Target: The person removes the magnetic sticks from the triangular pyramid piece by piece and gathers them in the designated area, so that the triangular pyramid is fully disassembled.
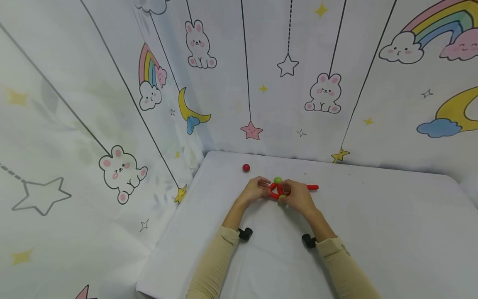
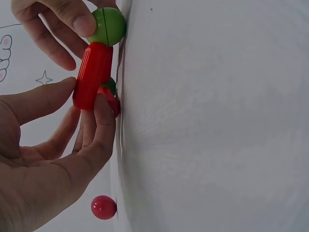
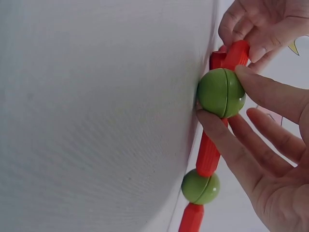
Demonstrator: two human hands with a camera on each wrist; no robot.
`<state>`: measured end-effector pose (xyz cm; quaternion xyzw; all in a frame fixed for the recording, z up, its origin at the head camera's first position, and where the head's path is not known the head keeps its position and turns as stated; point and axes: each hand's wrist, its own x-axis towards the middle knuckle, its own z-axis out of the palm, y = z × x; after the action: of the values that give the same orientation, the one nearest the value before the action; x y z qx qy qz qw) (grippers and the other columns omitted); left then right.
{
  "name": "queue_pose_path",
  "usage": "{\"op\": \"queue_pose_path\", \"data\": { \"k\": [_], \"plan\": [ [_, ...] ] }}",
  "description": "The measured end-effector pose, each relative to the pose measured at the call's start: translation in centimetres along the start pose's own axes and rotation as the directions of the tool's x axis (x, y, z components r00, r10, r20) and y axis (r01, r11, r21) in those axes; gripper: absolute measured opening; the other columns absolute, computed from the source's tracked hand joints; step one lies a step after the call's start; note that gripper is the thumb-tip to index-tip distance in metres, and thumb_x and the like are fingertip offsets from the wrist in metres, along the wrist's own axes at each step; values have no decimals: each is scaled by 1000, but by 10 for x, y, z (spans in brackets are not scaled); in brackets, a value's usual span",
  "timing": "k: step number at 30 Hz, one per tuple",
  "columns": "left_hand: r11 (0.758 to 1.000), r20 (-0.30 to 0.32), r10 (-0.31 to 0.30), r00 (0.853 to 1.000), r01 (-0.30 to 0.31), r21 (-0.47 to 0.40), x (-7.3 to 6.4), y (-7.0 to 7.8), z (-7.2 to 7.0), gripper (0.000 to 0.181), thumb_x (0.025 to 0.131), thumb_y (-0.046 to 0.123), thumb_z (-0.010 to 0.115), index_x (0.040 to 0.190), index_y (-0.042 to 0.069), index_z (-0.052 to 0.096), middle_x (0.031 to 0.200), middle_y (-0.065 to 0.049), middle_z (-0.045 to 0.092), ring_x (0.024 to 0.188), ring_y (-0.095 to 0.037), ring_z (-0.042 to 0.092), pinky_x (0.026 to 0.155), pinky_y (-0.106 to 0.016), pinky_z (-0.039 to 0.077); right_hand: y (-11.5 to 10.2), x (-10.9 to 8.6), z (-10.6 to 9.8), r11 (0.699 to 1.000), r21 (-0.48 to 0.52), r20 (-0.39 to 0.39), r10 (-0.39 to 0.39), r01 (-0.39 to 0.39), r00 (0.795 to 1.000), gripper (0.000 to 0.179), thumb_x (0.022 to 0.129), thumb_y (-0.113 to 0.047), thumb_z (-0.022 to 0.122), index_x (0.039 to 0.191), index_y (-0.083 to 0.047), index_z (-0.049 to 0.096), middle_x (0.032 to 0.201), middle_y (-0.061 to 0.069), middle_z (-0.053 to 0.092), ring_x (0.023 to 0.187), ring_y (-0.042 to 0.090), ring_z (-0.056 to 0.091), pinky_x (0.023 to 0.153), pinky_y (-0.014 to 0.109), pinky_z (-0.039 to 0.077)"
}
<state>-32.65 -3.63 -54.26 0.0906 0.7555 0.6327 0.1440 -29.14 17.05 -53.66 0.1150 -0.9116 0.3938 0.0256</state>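
your left grip (image 2: pixel 55 176) pinches a red rod (image 2: pixel 88 79), right grip (image 2: pixel 60 31) holds the green ball (image 2: pixel 111 26) at its end. red ball (image 2: pixel 103 207) sits well apart on the tabletop (image 2: pixel 217 116).

Two hands (image 1: pixel 298 196), one red ball (image 1: pixel 246 167) — at least two green balls (image 1: pixel 277 180), four red rods (image 1: pixel 313 187).

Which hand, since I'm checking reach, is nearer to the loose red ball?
Left. The left hand is just this side of the red ball, slightly to its right; the right hand is farther right, pinching a green ball.
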Motion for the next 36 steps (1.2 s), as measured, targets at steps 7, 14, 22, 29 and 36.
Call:
{"op": "queue_pose_path", "data": {
  "k": [7, 14, 22, 29, 36],
  "plan": [
    [1000, 17, -2, 1000, 2, -2, -2, -3, -2, 44, 85, -6, 78, 127, -8, 64, 122, -27, 69, 94, -17, 67, 82, -27, 57, 0, -2, 1, 1000, 0, -17, -14, 14, 1000, 51, 82, -5, 88, 128, 3, 68, 118, 19, 74, 107, 34, 71, 93, 52, 57],
    [1000, 16, 12, 1000, -12, -22, 0, -5, -6, 47, 82, -11, 80, 126, -7, 65, 120, -26, 70, 92, -17, 70, 80, -27, 58, -3, 0, -1, 1000, -18, -2, -12, 12, 1000, 50, 82, -5, 88, 128, 3, 69, 120, 19, 74, 109, 35, 71, 95, 52, 57],
    [1000, -4, -22, 1000, 22, 14, 1, -6, -10, 47, 82, -6, 83, 126, 2, 68, 115, -17, 73, 95, -19, 71, 79, -28, 57, -5, -1, -1, 1000, -18, 21, 12, -12, 1000, 46, 83, -4, 88, 125, 4, 70, 118, 20, 74, 107, 34, 71, 94, 51, 57],
    [1000, -45, -5, 999, 5, 7, 3, -7, -9, 44, 81, -8, 83, 122, -1, 70, 114, -15, 73, 98, -21, 72, 78, -28, 58, -3, 1, 1, 999, -31, 34, 22, -20, 999, 45, 82, -4, 88, 123, 2, 71, 118, 19, 74, 105, 32, 72, 91, 49, 59],
    [1000, -56, -8, 998, 8, 0, 6, -5, -10, 44, 80, -10, 83, 121, 0, 71, 114, -17, 73, 98, -21, 70, 77, -27, 57, -4, 3, 2, 999, -34, 30, 26, -25, 999, 43, 81, -3, 88, 121, 2, 72, 116, 19, 74, 105, 33, 72, 89, 49, 59]
  ]
}}
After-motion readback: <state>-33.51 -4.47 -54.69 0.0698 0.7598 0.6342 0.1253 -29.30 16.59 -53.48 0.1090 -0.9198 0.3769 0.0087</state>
